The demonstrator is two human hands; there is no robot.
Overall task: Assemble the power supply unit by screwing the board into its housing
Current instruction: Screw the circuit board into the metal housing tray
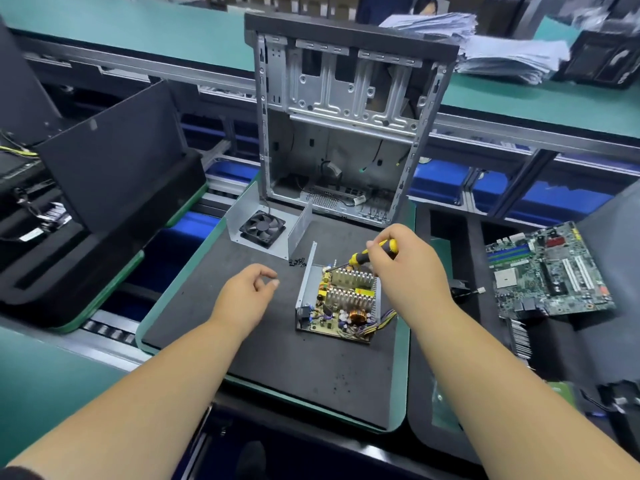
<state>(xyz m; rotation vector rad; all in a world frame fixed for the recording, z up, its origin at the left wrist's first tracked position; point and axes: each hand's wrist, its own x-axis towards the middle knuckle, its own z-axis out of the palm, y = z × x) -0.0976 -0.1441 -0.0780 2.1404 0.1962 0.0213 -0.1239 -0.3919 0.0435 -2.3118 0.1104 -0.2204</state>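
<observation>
The power supply board [341,304], with silver heat sinks and a copper coil, lies inside its open metal housing [305,284] on the dark foam mat. My right hand [405,265] grips a yellow and black screwdriver [362,256]; its tip points down at the board's far left corner. My left hand [246,292] hovers over the mat to the left of the housing, fingers loosely curled, holding nothing that I can see. A small pile of black screws [298,262] lies just beyond the housing.
The housing cover with a black fan [262,227] stands behind the screws. An open computer case [346,133] rises at the mat's far edge. A green motherboard [547,271] lies to the right. Black foam trays [104,188] sit to the left.
</observation>
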